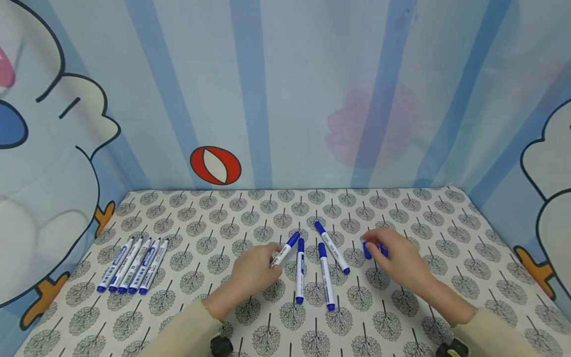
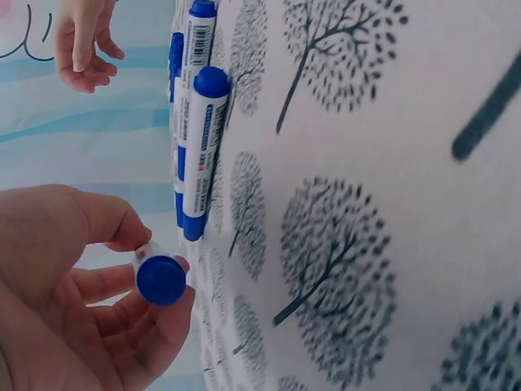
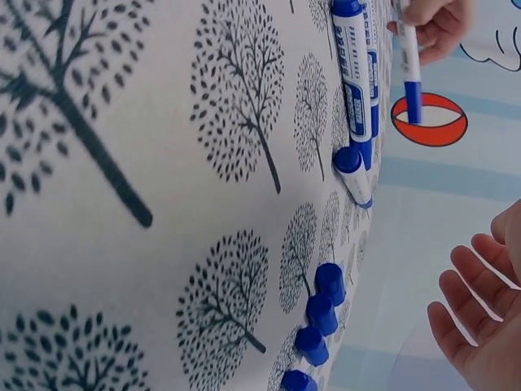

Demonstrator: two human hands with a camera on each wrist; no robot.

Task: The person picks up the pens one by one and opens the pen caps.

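My left hand (image 1: 256, 267) pinches a white marker (image 1: 282, 254) with its blue cap on, tilted up and away; in the left wrist view the marker's blue end (image 2: 160, 281) faces the camera. My right hand (image 1: 394, 253) hovers by several loose blue caps (image 1: 367, 250), fingers loosely bent and holding nothing. In the right wrist view those caps (image 3: 321, 314) stand in a row on the cloth beside the fingers (image 3: 472, 285). Between my hands lie three capped markers: one upright in view (image 1: 300, 272), one slightly slanted (image 1: 326, 277), one more slanted (image 1: 332, 248).
Several uncapped markers (image 1: 134, 267) lie side by side at the left, tips pointing away. A tree-patterned cloth (image 1: 196, 317) covers the table. Behind it hangs a blue striped curtain (image 1: 303, 99) with cartoon prints.
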